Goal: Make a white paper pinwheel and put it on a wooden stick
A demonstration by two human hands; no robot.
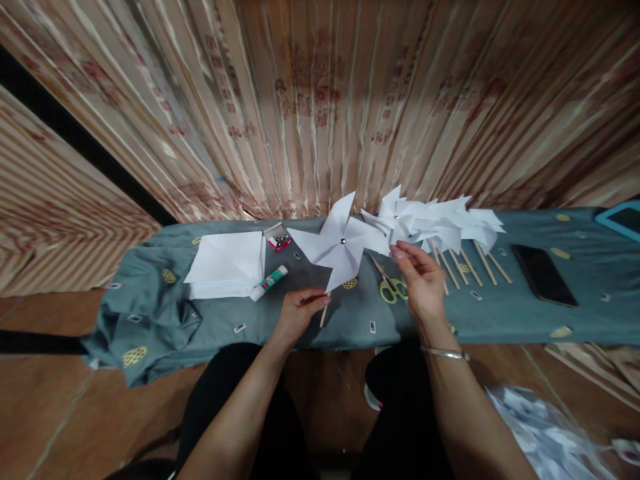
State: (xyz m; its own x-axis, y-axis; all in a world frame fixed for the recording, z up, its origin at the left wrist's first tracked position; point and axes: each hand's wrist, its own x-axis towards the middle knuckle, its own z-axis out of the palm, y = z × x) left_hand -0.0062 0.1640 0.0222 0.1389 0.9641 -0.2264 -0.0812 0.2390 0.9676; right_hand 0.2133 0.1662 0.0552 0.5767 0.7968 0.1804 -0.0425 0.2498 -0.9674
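Observation:
A white paper pinwheel (346, 252) with a silver pin at its centre is held upright above the cloth. My left hand (296, 313) is closed around its wooden stick just below the blades. With thumb and fingertips pinched, my right hand (419, 273) is at the tip of the pinwheel's right blade. Green-handled scissors (393, 289) lie between my hands. Behind my right hand is a row of other white pinwheels (440, 223), their wooden sticks (465, 267) pointing toward me.
A stack of white paper squares (227, 263), a glue stick (270, 283) and a small box of pins (278, 237) lie left on the green cloth (165, 313). To the right are a dark phone (544, 275) and a blue-edged device (620, 220). Patterned curtains (320, 100) hang behind.

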